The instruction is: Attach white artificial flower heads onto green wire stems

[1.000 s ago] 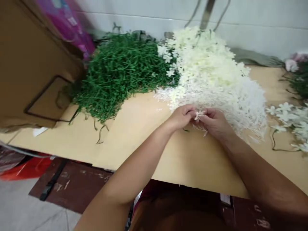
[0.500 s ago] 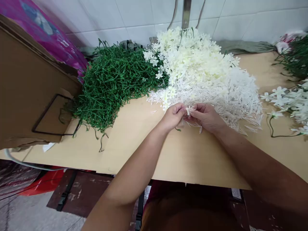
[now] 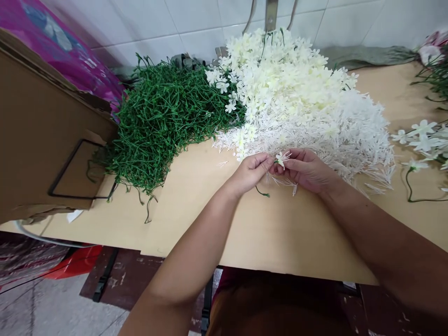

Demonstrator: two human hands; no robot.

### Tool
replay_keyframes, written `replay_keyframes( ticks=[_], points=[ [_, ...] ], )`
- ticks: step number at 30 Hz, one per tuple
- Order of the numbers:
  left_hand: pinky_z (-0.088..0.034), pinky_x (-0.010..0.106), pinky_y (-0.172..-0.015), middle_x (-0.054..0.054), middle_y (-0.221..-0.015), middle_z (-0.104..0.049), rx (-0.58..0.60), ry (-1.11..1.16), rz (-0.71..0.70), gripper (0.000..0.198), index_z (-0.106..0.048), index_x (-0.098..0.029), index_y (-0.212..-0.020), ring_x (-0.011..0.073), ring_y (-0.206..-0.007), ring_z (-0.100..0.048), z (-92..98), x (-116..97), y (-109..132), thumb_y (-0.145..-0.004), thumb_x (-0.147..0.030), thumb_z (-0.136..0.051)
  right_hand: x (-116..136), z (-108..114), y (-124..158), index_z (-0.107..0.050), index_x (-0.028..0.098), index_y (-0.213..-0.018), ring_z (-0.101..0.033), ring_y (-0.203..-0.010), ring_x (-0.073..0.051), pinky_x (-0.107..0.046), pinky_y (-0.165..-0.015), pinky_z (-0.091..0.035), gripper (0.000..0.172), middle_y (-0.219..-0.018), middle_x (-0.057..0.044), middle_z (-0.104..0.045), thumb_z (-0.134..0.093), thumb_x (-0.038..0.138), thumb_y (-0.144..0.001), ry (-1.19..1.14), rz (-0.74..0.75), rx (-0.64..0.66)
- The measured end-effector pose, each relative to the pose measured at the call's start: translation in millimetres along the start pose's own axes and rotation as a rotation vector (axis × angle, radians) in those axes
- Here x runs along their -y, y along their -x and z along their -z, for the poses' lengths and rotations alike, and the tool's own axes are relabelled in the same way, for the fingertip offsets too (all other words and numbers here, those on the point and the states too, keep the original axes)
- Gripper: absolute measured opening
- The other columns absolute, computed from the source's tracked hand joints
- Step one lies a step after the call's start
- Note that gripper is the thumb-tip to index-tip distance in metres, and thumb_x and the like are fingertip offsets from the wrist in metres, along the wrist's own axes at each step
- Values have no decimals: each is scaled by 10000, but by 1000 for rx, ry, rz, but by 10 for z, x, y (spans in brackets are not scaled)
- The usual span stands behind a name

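A small white artificial flower (image 3: pixel 281 160) with thin white stamens is between my two hands, above the front of the pile of stamens. My left hand (image 3: pixel 254 171) pinches it at its green base, and a green plastic stem (image 3: pixel 262 192) hangs below these fingers. On the other side, my right hand (image 3: pixel 308 170) has thumb and fingertips closed at the petals. A few white stamens dangle under the right fingers. Just behind lie the white stamen pile (image 3: pixel 364 126) and a heap of cream-white petals (image 3: pixel 290 79).
A green heap of plastic stems (image 3: pixel 168 112) lies to the left, beside a cardboard box (image 3: pixel 45 126) and a black wire frame (image 3: pixel 66 168). White flowers on stems (image 3: pixel 425 140) lie at the right. A tiled wall (image 3: pixel 196 18) backs the tan tabletop (image 3: pixel 203 200).
The flower between my hands has turned, showing its side and green base. More of the green stem shows below my left hand. The view has shifted slightly.
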State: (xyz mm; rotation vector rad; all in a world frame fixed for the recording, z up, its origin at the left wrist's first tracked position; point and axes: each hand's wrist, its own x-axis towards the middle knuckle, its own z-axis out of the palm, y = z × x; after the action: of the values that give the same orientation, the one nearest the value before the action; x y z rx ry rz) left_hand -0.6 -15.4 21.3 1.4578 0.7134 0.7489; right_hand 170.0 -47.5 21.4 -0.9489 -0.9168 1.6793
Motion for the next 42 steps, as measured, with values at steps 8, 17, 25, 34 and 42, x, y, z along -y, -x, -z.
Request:
replay_keyframes(
  ticks=[8,17,25,34,42],
  points=[
    [-434,257,-720,7,-691,-588,14,-43,-10,490,-561,-171,-664,119,-701,-528,-13,74,0,-802,-638,-609,-15,10,-19,-617,189,-582,-664,-629,-113,-266,-710,-578,413,-629,16,-679,-951,406,-469,31,-37,-13],
    [-429,268,-692,3,-634,-568,17,-90,-38,535,-524,-175,-624,129,-661,-513,-16,119,-21,-767,-683,-609,-25,-87,3,-600,182,-542,-661,-569,-104,-212,-599,-547,397,-557,29,-675,-956,320,-431,71,-23,-81],
    [-424,255,-649,-18,-597,-510,-15,-27,-29,573,-496,-181,-620,110,-613,-483,-27,139,-57,-710,-731,-627,-80,-131,-10,-579,178,-565,-640,-560,-95,-206,-596,-534,372,-557,17,-676,-918,296,-469,121,35,-160],
    [-493,312,-842,87,-1021,-632,-240,-339,-346,562,-669,-185,-1040,182,-955,-597,90,-32,111,-855,-685,-494,189,-199,207,-535,178,-587,-600,-547,-88,-223,-584,-538,229,-545,26,-636,-744,137,-668,178,170,-382],
    [-500,370,-962,73,-1058,-677,-184,-685,-658,219,-718,-215,-962,179,-1050,-630,-192,-291,565,-935,-356,-552,208,-155,933,-563,158,-533,-605,-564,-100,-211,-547,-524,186,-529,-3,-606,-706,115,-645,3,53,-509]
  ],
)
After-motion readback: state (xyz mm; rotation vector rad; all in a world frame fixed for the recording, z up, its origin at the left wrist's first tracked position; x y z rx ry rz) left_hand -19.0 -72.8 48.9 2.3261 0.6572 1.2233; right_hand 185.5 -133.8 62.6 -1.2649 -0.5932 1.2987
